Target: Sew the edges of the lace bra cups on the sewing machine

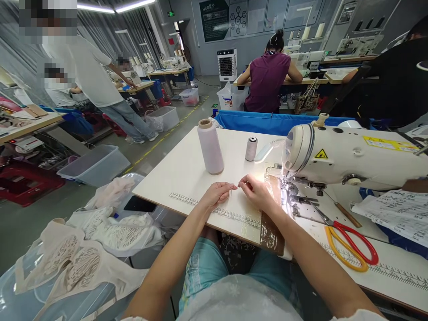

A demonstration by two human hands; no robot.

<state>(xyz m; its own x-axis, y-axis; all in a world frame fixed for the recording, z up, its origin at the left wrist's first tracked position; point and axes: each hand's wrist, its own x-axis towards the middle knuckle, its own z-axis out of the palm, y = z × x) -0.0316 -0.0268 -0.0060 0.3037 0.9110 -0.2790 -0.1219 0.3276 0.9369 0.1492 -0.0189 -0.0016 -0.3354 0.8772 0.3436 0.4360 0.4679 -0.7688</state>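
My left hand [217, 194] and my right hand [257, 191] rest close together on the white sewing table [180, 174], fingertips almost meeting. Both are pinched on something thin and pale that I cannot make out, perhaps thread. The white sewing machine [351, 156] stands just right of my right hand, its lamp glaring on the needle area [284, 183]. A printed ruler strip [187, 201] runs along the table's front edge under my left wrist.
A tall pale thread cone [210, 147] and a small spool [251, 149] stand behind my hands. Red and yellow scissors [351, 243] and printed papers [394, 214] lie right. Lace fabric pieces [83, 249] pile at left. Other people work at tables beyond.
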